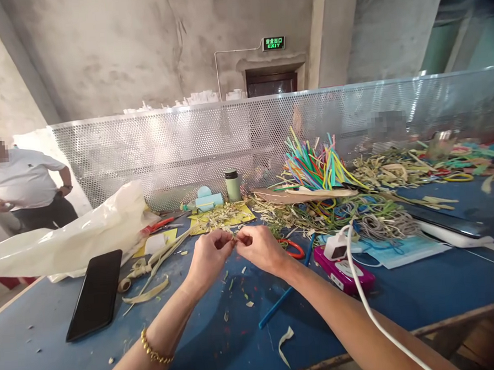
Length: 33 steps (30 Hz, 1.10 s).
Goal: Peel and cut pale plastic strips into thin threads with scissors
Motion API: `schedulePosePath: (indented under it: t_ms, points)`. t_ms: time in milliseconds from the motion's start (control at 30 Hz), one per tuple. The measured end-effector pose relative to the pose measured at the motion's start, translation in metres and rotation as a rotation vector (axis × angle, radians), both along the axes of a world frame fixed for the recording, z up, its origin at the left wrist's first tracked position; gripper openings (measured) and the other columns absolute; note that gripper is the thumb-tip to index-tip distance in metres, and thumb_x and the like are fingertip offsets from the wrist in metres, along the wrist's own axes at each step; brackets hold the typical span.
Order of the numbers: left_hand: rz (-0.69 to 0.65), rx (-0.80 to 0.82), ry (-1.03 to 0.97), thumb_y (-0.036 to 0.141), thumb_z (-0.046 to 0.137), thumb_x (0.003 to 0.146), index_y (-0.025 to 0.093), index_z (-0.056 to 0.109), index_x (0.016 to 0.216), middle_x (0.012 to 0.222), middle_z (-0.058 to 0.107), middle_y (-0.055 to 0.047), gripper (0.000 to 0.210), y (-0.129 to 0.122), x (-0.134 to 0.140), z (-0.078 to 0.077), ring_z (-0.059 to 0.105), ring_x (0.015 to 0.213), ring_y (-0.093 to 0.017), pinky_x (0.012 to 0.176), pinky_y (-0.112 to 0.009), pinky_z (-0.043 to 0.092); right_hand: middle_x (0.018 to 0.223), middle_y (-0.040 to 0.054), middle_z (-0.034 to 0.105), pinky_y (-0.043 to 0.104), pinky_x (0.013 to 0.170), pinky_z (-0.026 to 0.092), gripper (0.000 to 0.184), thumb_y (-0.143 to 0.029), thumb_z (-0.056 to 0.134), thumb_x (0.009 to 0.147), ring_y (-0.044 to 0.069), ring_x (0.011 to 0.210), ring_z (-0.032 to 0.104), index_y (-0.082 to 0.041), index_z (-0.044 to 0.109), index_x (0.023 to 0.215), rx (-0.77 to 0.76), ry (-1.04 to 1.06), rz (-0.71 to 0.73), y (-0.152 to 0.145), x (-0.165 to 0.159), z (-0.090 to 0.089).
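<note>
My left hand [210, 255] and my right hand [260, 249] meet fingertip to fingertip above the blue table [189, 342]. Both are closed in a pinch. Whatever lies between the fingertips is too small and hidden to name. Just beyond them, dry plant scraps [224, 215] cover a yellow sheet [197, 225]. Left of my left hand lie long pale dried leaf strips [152, 264]. A thin blue stick [278, 307] rests under my right forearm, and the orange-red handle of a tool [297, 250] shows beside my right wrist.
A black phone [96, 295] lies left; a magenta power strip [346, 273] with a white cable [358, 289] stands right. Behind are a green flask [232, 186], colourful pipe-like stems [314, 167], strip heaps [389, 172] and a perforated metal screen [179, 150]. A person [23, 180] stands far left.
</note>
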<state>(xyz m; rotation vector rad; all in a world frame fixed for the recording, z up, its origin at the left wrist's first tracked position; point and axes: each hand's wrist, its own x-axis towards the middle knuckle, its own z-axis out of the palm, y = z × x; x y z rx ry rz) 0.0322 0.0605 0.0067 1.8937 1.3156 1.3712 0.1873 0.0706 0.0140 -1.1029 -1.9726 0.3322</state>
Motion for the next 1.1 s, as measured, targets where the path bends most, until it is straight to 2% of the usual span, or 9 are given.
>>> schedulePosePath:
  t_ms: [133, 333, 500, 600, 767, 933, 1100]
  points:
    - [0.047, 0.010, 0.068, 0.023, 0.061, 0.071, 0.017, 0.068, 0.066, 0.057, 0.059, 0.000, 0.010, -0.004, 0.003, 0.003, 0.048, 0.055, -0.013, 0.053, -0.023, 0.033, 0.051, -0.0033, 0.048, 0.022, 0.053, 0.027, 0.013, -0.011, 0.055, 0.068, 0.009, 0.053, 0.040, -0.016, 0.057, 0.056, 0.004, -0.004, -0.007, 0.000, 0.001, -0.001]
    - [0.077, 0.024, 0.049, 0.020, 0.062, 0.066, 0.017, 0.065, 0.059, 0.053, 0.055, 0.002, 0.008, -0.006, 0.006, 0.004, 0.045, 0.054, -0.012, 0.053, -0.023, 0.031, 0.052, -0.0015, 0.054, 0.024, 0.054, 0.028, 0.014, -0.011, 0.057, 0.068, 0.010, 0.053, 0.042, -0.016, 0.059, 0.055, 0.040, -0.050, -0.027, 0.002, 0.000, -0.001]
    - [0.117, 0.044, 0.045, 0.019, 0.060, 0.067, 0.018, 0.065, 0.059, 0.052, 0.055, 0.002, 0.009, -0.002, 0.004, 0.002, 0.046, 0.053, -0.012, 0.052, -0.023, 0.031, 0.052, -0.0017, 0.058, 0.022, 0.055, 0.034, 0.012, -0.009, 0.057, 0.066, 0.010, 0.053, 0.048, -0.017, 0.060, 0.058, 0.047, 0.032, -0.042, 0.001, 0.000, -0.001]
    - [0.077, -0.014, 0.008, 0.022, 0.060, 0.068, 0.017, 0.066, 0.064, 0.052, 0.058, 0.001, 0.009, 0.003, -0.001, 0.000, 0.048, 0.052, -0.012, 0.051, -0.023, 0.032, 0.051, -0.0020, 0.058, 0.021, 0.052, 0.037, 0.011, -0.010, 0.057, 0.070, 0.010, 0.049, 0.052, -0.017, 0.061, 0.062, -0.036, 0.113, 0.010, 0.000, 0.002, 0.001]
    - [-0.061, -0.120, -0.127, 0.031, 0.062, 0.073, 0.015, 0.067, 0.071, 0.056, 0.062, -0.001, 0.017, 0.007, -0.002, -0.003, 0.053, 0.054, -0.014, 0.053, -0.024, 0.036, 0.052, -0.0019, 0.059, 0.020, 0.045, 0.040, 0.013, -0.019, 0.057, 0.079, 0.011, 0.044, 0.056, -0.017, 0.061, 0.067, -0.192, 0.194, 0.135, -0.001, 0.005, 0.002]
    - [-0.094, -0.110, -0.137, 0.033, 0.064, 0.074, 0.015, 0.066, 0.073, 0.059, 0.062, -0.001, 0.018, 0.008, -0.001, -0.006, 0.055, 0.058, -0.014, 0.056, -0.024, 0.039, 0.055, 0.0003, 0.063, 0.021, 0.045, 0.040, 0.016, -0.021, 0.056, 0.082, 0.013, 0.045, 0.059, -0.017, 0.062, 0.068, -0.178, 0.135, 0.133, 0.001, 0.006, -0.001]
    - [-0.076, -0.077, -0.113, 0.030, 0.062, 0.073, 0.016, 0.062, 0.070, 0.059, 0.060, 0.000, 0.014, 0.008, -0.001, -0.008, 0.053, 0.057, -0.013, 0.055, -0.024, 0.038, 0.052, -0.0012, 0.060, 0.021, 0.048, 0.039, 0.015, -0.019, 0.057, 0.081, 0.012, 0.045, 0.057, -0.017, 0.061, 0.066, -0.117, 0.100, 0.107, 0.000, 0.004, -0.001]
